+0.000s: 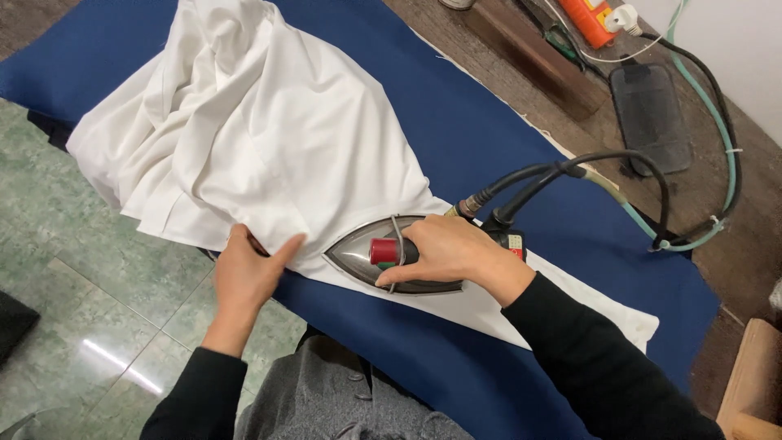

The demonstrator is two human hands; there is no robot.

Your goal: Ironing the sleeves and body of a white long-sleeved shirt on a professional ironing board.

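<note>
The iron (391, 265) is sitting soleplate-down on a flattened strip of the white garment (269, 138), a little below the middle of the blue ironing board (489, 138), its pointed nose aiming toward nine o'clock. The right hand (444, 251) is wrapping its fingers closed around the iron's handle, just behind a red knob (381, 251). At nine o'clock from the iron, just beside its nose, the left hand (248, 273) is lying on the cloth's near edge with thumb and fingers spread, pressing the fabric down rather than pinching it. Most of the garment is lying bunched and creased toward eleven o'clock, spilling over the board's near-left edge above the green tiled floor (73, 310). From the iron's heel a black cord (619, 159) and a pale green hose (717, 114) are looping away toward two o'clock. Beyond the board, at one o'clock, a dark mat (652, 114) and an orange bottle (588, 18) are resting on the wooden counter (529, 57).
</note>
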